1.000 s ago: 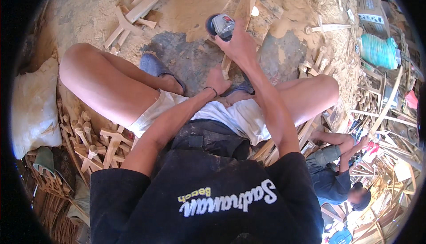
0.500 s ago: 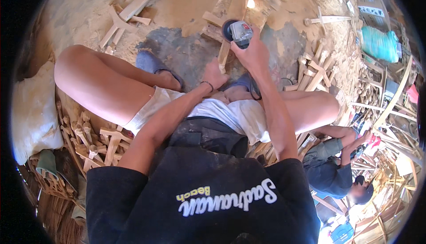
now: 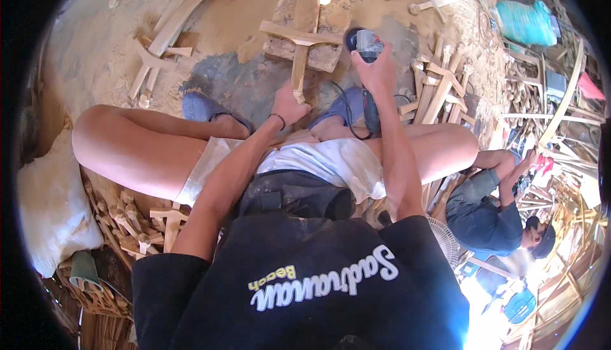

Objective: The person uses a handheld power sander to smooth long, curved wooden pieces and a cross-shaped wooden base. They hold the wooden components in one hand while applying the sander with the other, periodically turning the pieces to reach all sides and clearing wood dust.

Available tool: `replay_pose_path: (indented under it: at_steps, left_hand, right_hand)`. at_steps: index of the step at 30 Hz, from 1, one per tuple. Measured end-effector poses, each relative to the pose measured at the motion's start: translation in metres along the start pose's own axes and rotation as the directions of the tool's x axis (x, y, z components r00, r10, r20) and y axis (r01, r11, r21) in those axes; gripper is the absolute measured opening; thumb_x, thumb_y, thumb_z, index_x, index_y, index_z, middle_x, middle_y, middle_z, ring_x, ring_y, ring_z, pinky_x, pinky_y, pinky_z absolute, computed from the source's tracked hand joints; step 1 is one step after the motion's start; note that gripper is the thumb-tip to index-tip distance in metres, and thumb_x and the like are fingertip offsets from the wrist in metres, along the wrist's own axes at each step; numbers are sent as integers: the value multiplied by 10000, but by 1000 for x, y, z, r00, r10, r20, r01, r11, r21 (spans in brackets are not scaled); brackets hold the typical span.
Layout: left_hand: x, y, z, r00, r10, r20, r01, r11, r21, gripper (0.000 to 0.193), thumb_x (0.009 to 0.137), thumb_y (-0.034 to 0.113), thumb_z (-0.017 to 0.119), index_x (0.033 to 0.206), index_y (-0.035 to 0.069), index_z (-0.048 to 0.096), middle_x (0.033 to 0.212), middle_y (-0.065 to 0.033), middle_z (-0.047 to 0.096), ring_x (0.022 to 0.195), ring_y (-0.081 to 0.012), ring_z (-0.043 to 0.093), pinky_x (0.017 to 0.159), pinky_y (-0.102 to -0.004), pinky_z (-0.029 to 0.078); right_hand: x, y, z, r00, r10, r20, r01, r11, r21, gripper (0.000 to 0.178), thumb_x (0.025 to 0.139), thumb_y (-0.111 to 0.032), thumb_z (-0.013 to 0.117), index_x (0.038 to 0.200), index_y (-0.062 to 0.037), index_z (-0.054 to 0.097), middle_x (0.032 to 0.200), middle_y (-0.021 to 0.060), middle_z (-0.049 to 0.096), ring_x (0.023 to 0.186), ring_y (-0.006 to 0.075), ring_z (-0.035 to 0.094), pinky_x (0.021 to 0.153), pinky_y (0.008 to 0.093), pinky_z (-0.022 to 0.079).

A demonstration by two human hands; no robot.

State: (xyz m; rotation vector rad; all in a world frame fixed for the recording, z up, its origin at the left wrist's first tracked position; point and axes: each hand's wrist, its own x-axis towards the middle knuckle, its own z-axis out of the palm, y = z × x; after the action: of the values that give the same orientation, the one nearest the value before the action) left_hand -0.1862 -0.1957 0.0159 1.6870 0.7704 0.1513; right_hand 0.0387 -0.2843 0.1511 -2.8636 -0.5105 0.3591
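A wooden sword (image 3: 307, 7) with a crossguard lies over a rough wooden board (image 3: 283, 11) on the ground in front of me. My left hand (image 3: 289, 106) is closed around the pommel end of its handle, which points toward me. Off to the right of the crossguard, my right hand (image 3: 377, 75) grips an angle grinder (image 3: 367, 42) by its head end. The grinder's dark round disc faces left, apart from the sword. Its body runs back beneath my right forearm, and a black cord (image 3: 347, 98) loops beside it.
Several wooden swords lie at the far left (image 3: 149, 62), in a pile on the right (image 3: 442, 89) and in another by my left thigh (image 3: 127, 219). A white sack (image 3: 54, 197) sits at the left. Another person (image 3: 490, 223) sits working at the right.
My right hand has drawn the grinder rightward, away from the sword handle, and the crossguard now shows fully. My left hand still holds the pommel end. The whole view has shifted a little.
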Motion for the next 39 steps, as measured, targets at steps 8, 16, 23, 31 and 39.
replay_pose_path:
  at_steps: [8, 16, 23, 31, 39]
  left_hand:
    - [3, 10, 0, 995, -99, 31, 98, 995, 29, 607, 677, 208, 886, 1198, -2, 654, 1109, -267, 756, 1084, -460, 728, 965, -488, 585]
    - [3, 7, -10, 993, -108, 37, 106, 993, 53, 611, 678, 212, 887, 1204, 2, 658, 1109, -267, 752, 1085, -459, 725, 966, -489, 580]
    - [4, 7, -11, 992, -115, 59, 112, 992, 52, 653, 676, 228, 872, 1255, 25, 650, 1149, -263, 751, 1113, -466, 713, 980, -493, 572]
    - [1, 2, -4, 990, -139, -10, 139, 988, 67, 712, 668, 266, 927, 1274, 20, 645, 1177, -261, 756, 1134, -467, 716, 984, -507, 571]
    - [0, 5, 1, 988, -135, -76, 143, 983, 112, 622, 671, 167, 890, 1179, -76, 625, 1015, -338, 748, 1011, -520, 730, 906, -547, 598]
  right_hand:
    - [-15, -12, 1, 996, 12, 83, -18, 997, 71, 892, 852, -517, 847, 1508, -79, 430, 1157, 320, 753, 1105, 480, 741, 961, 531, 572]
    - [-8, -4, 0, 999, 17, -35, -11, 985, 171, 887, 860, -504, 849, 1504, -64, 427, 1155, 334, 752, 1105, 494, 740, 966, 530, 570]
    - [-18, -38, 17, 994, -94, 48, 88, 989, 119, 878, 854, -493, 860, 1480, -37, 446, 1168, 333, 751, 1105, 492, 740, 955, 527, 574]
    - [-31, -104, 25, 921, -373, 117, 356, 924, 138, 841, 837, -536, 840, 1421, -28, 513, 1095, 299, 768, 1036, 500, 748, 876, 559, 594]
    - [-22, -146, 34, 851, -501, 158, 479, 864, 157, 818, 828, -516, 851, 1368, 0, 516, 1038, 321, 764, 996, 499, 756, 841, 565, 603]
